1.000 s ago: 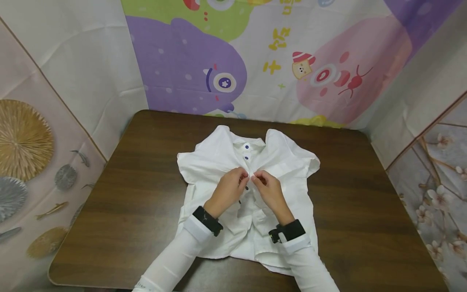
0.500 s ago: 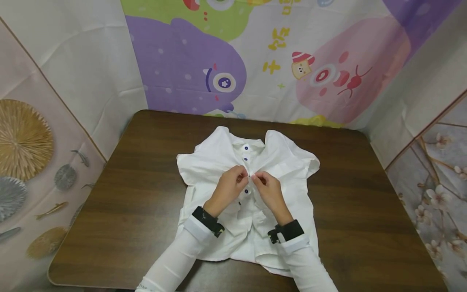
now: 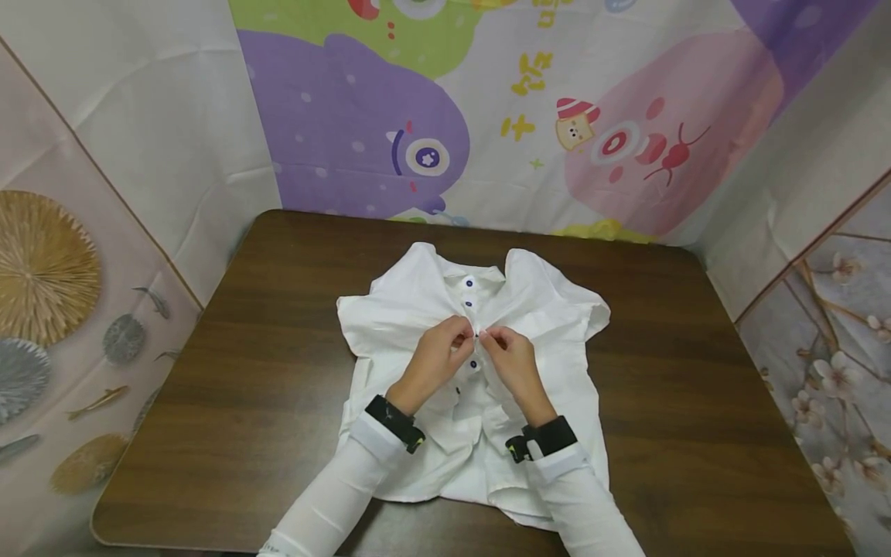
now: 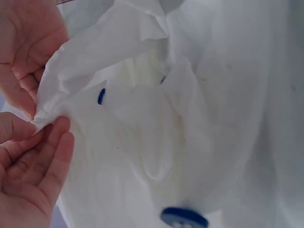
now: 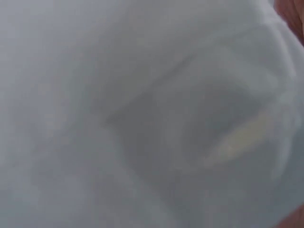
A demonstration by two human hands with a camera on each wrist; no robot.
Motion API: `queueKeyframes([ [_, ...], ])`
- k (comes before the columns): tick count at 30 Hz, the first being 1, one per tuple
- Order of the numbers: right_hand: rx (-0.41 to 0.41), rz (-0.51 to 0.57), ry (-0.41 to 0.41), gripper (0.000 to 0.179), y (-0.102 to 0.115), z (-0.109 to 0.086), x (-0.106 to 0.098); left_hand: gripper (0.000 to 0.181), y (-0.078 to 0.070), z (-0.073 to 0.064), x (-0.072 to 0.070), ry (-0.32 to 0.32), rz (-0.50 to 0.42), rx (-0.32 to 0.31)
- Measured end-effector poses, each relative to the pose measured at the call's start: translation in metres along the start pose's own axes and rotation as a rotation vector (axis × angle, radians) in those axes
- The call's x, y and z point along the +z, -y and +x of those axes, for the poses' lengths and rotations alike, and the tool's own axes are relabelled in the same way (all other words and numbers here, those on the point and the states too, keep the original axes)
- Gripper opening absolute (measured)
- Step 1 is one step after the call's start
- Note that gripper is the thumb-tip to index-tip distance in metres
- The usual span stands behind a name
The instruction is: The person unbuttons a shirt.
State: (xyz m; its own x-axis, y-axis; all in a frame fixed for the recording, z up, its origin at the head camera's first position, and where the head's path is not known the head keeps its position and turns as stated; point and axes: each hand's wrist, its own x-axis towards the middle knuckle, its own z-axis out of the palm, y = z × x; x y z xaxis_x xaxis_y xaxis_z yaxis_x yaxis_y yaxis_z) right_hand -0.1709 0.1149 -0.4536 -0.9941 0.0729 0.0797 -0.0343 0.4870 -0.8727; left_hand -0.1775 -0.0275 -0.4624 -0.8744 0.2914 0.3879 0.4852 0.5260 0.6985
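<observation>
A white short-sleeved shirt lies front up on the table, its collar toward the back. Dark blue buttons run down its middle, one of them near the collar. My left hand and right hand meet at the front opening, each pinching a front edge between thumb and fingers. A small dark spot, apparently a button, shows between the fingertips. In the left wrist view both hands pinch the cloth close together, and a blue button sits low down. Blurred white cloth fills most of the right wrist view.
The brown wooden table extends on both sides of the shirt. Behind it hangs a cartoon-printed curtain. Patterned panels stand at the sides. Each wrist wears a black strap.
Both hands stay at the front opening with only tiny finger shifts. The button just below them shows more fully than a second ago, and a dark spot now appears between the fingertips.
</observation>
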Motion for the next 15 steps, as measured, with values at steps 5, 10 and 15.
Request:
queueKeyframes([
  [5, 0.013, 0.017, -0.004, 0.021, 0.0008, 0.0013, 0.0008, 0.004, -0.0008, -0.0022, -0.0013, -0.003, 0.017, 0.031],
  [10, 0.032, 0.036, 0.003, 0.021, -0.0015, 0.0014, 0.0000, 0.004, -0.0008, -0.0042, -0.0016, -0.006, 0.000, 0.006],
  [15, 0.012, 0.026, -0.002, 0.021, -0.0036, 0.0009, -0.0037, 0.004, 0.0019, -0.0072, -0.0030, -0.005, -0.030, -0.066],
])
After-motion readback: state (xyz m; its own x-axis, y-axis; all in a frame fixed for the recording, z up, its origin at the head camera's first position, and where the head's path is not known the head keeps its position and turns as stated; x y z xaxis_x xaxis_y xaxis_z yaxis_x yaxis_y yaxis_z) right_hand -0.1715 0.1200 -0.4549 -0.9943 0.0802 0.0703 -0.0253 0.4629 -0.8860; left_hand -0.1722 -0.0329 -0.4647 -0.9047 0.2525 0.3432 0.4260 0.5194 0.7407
